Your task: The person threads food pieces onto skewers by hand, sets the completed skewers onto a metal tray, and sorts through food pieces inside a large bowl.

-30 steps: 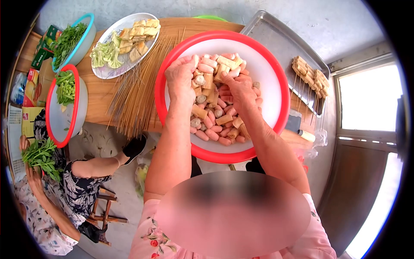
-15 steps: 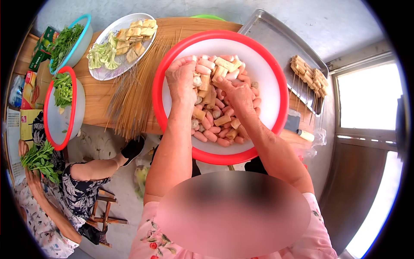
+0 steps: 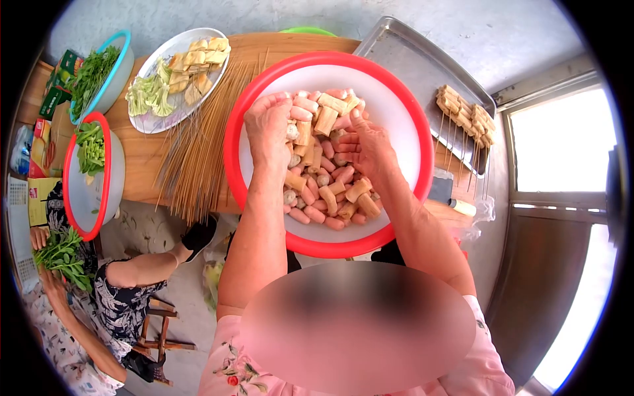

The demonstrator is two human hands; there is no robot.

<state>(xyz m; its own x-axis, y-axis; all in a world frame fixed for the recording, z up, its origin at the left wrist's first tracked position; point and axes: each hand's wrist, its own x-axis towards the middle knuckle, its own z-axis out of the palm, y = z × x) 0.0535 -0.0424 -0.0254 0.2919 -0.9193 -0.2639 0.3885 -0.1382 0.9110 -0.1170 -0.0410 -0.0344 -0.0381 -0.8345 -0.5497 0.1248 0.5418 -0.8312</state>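
Observation:
A big white basin [image 3: 396, 105] with a red rim holds pink sausage pieces [image 3: 310, 212], tan tube-shaped pieces [image 3: 325, 121] and whitish balls [image 3: 289, 197]. At the basin's upper left, my left hand [image 3: 267, 129] has its fingers curled in, right beside some sausages. What it grips, if anything, is hidden behind the fingers. My right hand [image 3: 371, 144] is over the right part of the pile, fingers apart and thumb raised, touching or nearly touching the pieces below. No piece is visibly held in it.
Thin bamboo skewers [image 3: 198, 158] lie left of the basin, beside an oval plate [image 3: 153, 124] of cabbage and tofu slices. Filled skewers [image 3: 465, 115] rest on a metal tray [image 3: 403, 49]. A knife [image 3: 462, 207] lies at right. A seated person holds leafy greens [image 3: 64, 257] at left.
My right hand's fingers have spread from a pointing, pressed-down pose on the pieces. The left hand stays curled. The whole view has shifted slightly.

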